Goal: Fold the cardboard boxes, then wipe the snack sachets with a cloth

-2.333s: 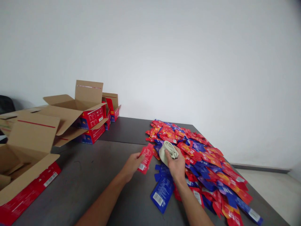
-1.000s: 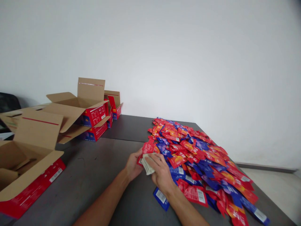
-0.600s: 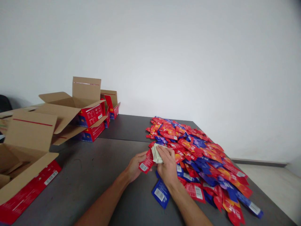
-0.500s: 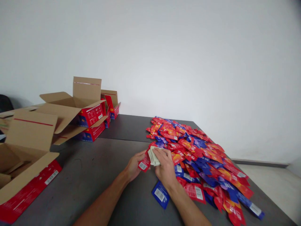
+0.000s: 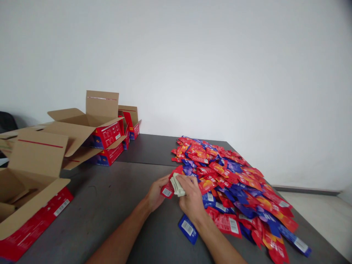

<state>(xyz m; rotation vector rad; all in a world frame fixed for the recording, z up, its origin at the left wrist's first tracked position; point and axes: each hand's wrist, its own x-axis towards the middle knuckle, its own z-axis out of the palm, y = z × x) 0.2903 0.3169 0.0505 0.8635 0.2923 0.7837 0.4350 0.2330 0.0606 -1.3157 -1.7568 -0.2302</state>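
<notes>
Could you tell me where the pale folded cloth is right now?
In the head view, the cloth is low at centre, under the right hand, against the red packet the left hand holds.

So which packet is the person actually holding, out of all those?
Start at the big heap of red and blue packets on the grey table, then go to its near left edge, where the two hands meet. The red packet is pinched in the left hand; unlike the others, a pale cloth presses on it.

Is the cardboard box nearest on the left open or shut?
Open: the cardboard box has its lid flap raised, showing the brown inside.
</notes>
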